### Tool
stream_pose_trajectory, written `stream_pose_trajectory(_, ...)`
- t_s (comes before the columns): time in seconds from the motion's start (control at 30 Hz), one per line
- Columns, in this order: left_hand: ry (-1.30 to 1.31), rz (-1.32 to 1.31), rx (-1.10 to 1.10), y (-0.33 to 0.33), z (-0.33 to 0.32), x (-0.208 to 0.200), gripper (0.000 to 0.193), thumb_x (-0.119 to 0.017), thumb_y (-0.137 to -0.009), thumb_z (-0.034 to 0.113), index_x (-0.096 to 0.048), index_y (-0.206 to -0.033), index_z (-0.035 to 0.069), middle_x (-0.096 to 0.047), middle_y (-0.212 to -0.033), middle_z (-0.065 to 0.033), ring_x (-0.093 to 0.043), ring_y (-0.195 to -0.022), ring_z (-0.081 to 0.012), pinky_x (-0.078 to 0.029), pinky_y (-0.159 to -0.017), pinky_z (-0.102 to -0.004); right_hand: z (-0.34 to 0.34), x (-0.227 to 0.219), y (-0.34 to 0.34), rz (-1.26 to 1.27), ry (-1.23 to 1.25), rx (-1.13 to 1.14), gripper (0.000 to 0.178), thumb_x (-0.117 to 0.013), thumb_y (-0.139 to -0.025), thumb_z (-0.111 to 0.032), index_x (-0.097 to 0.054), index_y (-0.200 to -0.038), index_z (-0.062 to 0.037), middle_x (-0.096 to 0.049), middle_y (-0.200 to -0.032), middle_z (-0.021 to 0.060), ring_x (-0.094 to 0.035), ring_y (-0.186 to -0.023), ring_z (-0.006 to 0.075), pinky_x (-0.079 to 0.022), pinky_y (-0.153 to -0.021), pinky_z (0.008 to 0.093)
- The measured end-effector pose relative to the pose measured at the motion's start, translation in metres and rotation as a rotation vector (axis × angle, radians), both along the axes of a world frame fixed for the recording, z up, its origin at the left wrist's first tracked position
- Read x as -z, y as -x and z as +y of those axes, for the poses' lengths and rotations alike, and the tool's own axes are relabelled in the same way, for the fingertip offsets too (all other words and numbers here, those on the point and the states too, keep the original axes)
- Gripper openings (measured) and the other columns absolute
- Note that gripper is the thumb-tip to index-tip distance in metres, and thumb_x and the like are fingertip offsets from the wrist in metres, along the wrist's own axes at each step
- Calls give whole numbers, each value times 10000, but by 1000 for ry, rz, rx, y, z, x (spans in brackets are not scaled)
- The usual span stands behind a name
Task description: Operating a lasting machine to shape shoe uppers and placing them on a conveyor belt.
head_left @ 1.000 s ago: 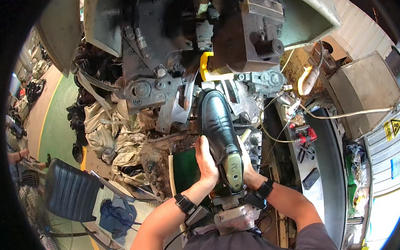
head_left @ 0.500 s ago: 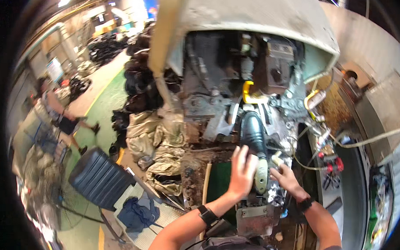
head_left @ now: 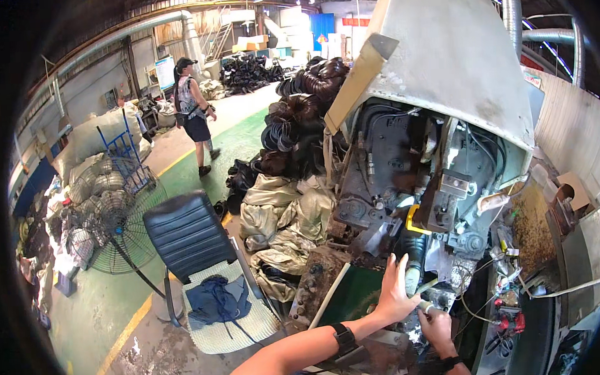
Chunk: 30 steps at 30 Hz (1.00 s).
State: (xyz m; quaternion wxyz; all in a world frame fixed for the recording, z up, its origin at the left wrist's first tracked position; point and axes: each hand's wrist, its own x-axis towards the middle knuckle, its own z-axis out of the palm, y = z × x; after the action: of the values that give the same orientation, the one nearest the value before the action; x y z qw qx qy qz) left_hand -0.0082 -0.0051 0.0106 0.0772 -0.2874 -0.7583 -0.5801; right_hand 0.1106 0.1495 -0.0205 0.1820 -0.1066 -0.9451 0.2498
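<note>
A black shoe upper (head_left: 414,247) on a pale green shoe last (head_left: 413,277) sits in the machine, its toe end hidden below a yellow bracket (head_left: 417,220). Against the last's heel end rests my left hand (head_left: 395,295), fingers stretched and apart. Just right of it, my right hand (head_left: 437,329) is closed around a pale, short, handle-like piece (head_left: 425,306); its full shape is hidden by the fingers. Dark bands circle both wrists.
A large machine hood (head_left: 451,56) overhangs the work. To the left stand a black chair (head_left: 185,221) with a blue cloth (head_left: 218,301), gold sacks (head_left: 284,208), and a floor fan (head_left: 119,223). Beyond, a person (head_left: 193,115) walks. Hoses and a red fitting (head_left: 513,323) lie right.
My view has turned left, so the machine appears farther right. The shoe's toe, seen before, is now covered by machine parts. Both hands stay near the heel end; the person beyond has stepped onward.
</note>
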Motion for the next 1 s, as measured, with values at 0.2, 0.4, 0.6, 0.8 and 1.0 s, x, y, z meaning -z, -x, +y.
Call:
stream_pose_trajectory(0.2,18,-25,2,-2,4,1,1028,-802,-777,142,-202,-1606,46,-152,-1642,-349,-166,-1545,-490,-191,-1266,-504,9,14,5,88,15,41,219,-757,-874,-203,-789,-1057,-89,-721,-746,185,-725,-684,359,-572,-654,453)
stream_pose_trajectory(0.4,-1,5,6,-2,3,4,1027,-813,-774,122,-211,-1602,41,-163,-1639,-350,-175,-1545,-485,-203,-1262,-493,6,15,-2,107,3,89,222,-753,-877,-219,-791,-1057,-93,-700,-688,191,-710,-633,364,-557,-611,462)
stream_pose_trajectory(0.6,-2,7,2,-5,2,4,1024,-824,-773,121,-223,-1599,34,-182,-1634,-357,-203,-1540,-482,-218,-1258,-481,4,11,-3,160,75,76,227,-748,-881,-201,-784,-1062,-68,-692,-692,209,-700,-633,380,-553,-614,463)
stream_pose_trajectory(0.8,22,8,7,-4,3,4,1021,-817,-797,149,-208,-1608,34,-178,-1645,-332,-202,-1550,-451,-217,-1259,-464,10,19,0,210,101,68,208,-745,-880,-184,-781,-1030,-44,-700,-720,215,-704,-662,389,-557,-633,470)
stream_pose_trajectory(1.0,21,1,4,-2,2,4,1012,-816,-807,162,-212,-1607,25,-181,-1648,-322,-192,-1557,-437,-207,-1262,-459,8,18,1,236,96,78,181,-742,-879,-176,-783,-996,-44,-701,-724,212,-705,-660,386,-559,-628,471)
